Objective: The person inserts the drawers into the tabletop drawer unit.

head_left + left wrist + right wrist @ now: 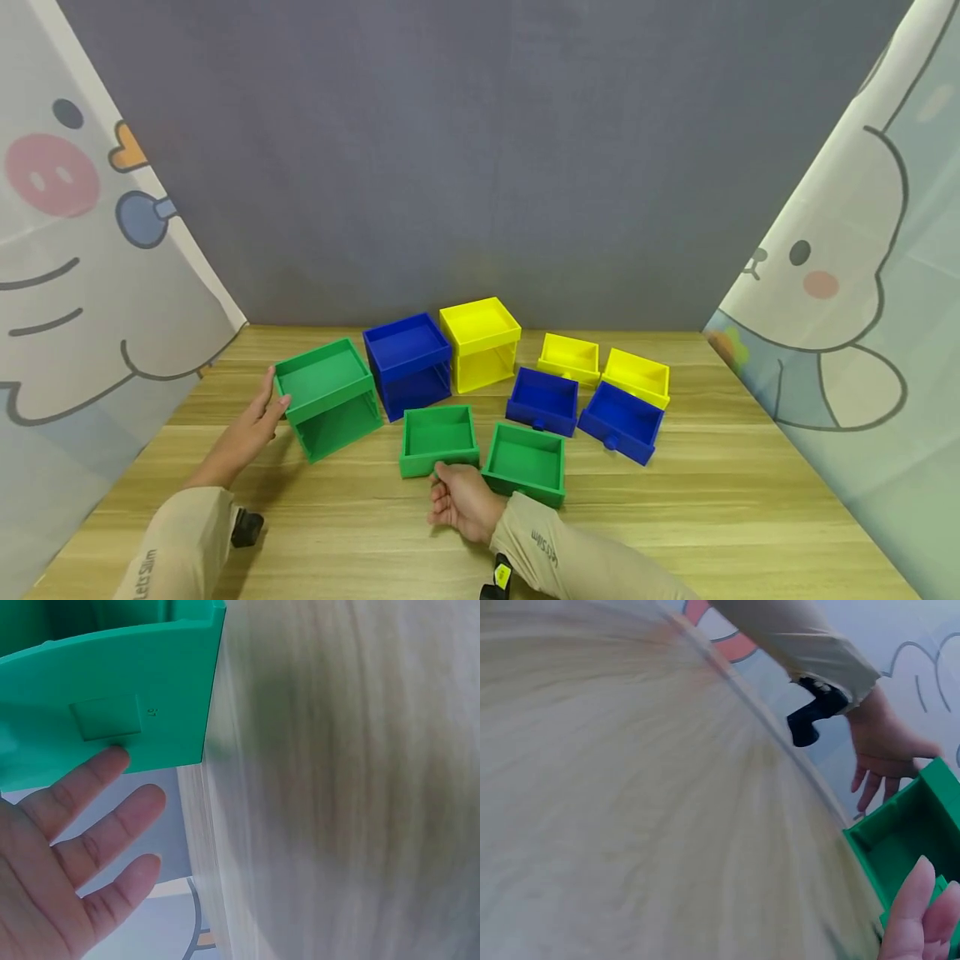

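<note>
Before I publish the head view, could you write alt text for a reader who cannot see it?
A person's left grip touches a green cabinet; the right grip is at the front of a green drawer. A blue cabinet, a yellow cabinet and five more drawers share the wooden table.

Boxes (327, 385) are green, blue or yellow; the tabletop (720, 492), streaked tan.

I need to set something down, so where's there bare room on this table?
The biggest free patch is the right side of the table, between the right-hand blue drawer and the printed curtain. Another lies at the front, between the left sleeve and right hand. It's crowded in the middle: drawers sit close together, beside the green case, blue case and yellow case.
</note>
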`<state>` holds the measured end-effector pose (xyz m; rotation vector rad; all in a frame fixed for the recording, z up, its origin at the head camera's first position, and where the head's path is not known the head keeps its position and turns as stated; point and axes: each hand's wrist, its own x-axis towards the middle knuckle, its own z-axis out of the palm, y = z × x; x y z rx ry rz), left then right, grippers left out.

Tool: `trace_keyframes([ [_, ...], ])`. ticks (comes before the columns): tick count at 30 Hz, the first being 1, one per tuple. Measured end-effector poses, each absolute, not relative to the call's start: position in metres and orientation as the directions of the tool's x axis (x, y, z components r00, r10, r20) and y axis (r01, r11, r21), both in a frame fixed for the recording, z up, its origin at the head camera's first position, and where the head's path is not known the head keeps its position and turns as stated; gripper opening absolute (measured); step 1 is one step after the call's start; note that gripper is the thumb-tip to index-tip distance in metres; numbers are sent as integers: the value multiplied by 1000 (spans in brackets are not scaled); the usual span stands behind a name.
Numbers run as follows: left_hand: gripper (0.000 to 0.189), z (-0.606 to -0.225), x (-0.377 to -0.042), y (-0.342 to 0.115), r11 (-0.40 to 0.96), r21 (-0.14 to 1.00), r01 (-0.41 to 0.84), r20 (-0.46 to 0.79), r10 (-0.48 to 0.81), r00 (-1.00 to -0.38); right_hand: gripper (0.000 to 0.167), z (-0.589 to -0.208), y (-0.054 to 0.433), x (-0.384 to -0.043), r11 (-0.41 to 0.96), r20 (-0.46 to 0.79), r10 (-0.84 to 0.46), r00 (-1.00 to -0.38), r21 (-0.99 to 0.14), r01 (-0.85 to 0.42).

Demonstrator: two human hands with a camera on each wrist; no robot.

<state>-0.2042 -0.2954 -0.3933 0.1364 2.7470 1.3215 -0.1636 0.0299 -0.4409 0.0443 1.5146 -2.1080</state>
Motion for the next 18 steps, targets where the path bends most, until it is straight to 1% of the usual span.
trace_keyframes([
  [9,72,-393,-206,-298,614,788,34,-57,129,-990,22,-438,31,-163,-154,-325,-462,-825,-887,436],
  [18,69,-397,-206,-296,599,795,93,15,134,-991,22,-433,26,-163,-68,-320,-497,-806,-912,403],
])
